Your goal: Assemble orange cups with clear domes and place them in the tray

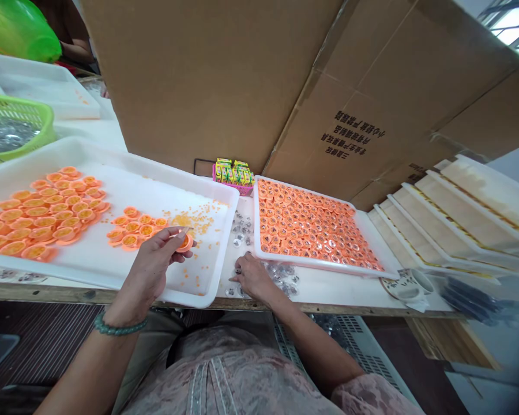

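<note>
Fingers (173, 231) round orange cup (184, 244) — left hand (153, 260) raised

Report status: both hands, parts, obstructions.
Left hand: gripping small round orange cup over white plastic tray. Right hand: at small clear discs on tabletop, grip unclear. No obstruction visible between hands.

Left hand (155, 259): bare, held forward of the torso, thumb (176, 242) and fingers closed in a pinch, fingertips pointed rightward. Left forearm (89, 363): extended diagonally up from the lower left, the left wrist (127, 305) raised. Right hand (255, 278): bare, lowered, back turned upward, fingers bent and directed leftward. Right forearm (315, 343): angled up and leftward from the lower right. Both hands were held apart.
</note>
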A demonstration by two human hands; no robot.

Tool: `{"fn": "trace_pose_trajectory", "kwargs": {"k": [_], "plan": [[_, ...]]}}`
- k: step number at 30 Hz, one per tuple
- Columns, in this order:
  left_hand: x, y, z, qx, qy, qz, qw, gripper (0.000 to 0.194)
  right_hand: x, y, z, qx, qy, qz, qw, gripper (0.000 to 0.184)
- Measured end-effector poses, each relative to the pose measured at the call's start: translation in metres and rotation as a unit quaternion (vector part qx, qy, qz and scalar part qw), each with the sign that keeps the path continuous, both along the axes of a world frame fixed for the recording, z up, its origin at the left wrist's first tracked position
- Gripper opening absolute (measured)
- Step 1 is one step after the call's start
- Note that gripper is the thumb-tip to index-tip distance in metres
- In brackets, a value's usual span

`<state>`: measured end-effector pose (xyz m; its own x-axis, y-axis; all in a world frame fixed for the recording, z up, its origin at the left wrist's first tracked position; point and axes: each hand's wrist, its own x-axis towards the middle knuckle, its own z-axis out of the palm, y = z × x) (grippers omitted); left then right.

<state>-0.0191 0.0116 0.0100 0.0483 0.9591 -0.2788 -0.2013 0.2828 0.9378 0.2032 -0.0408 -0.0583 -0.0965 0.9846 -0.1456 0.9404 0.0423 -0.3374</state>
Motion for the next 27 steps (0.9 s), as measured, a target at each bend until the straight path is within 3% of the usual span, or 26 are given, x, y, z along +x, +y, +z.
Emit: {"fn": "trace_pose_trajectory", "kwargs": {"k": [4, 10, 18, 27], "plan": [[0.0, 0.0, -0.001, 0.004, -0.004, -0.005, 1.0, 0.037, 0.002, -0.001, 0.001, 0.013, 0.026, -0.006, 1.0, 0.03], [0.001, 0.0, -0.001, 0.005, 0.006, -0.005, 1.0, 0.037, 0.006, -0.009, -0.007, 0.038, 0.094, 0.013, 0.995, 0.005], [0.001, -0.002, 0.002, 0.007, 0.01, -0.005, 1.0, 0.037, 0.007, -0.007, 0.003, 0.066, 0.272, -0.052, 0.959, 0.018], [0.001, -0.004, 0.002, 0.025, 0.02, -0.016, 0.999, 0.039, 0.005, -0.001, -0.016, 0.112, 0.154, -0.02, 0.981, 0.013]]}}
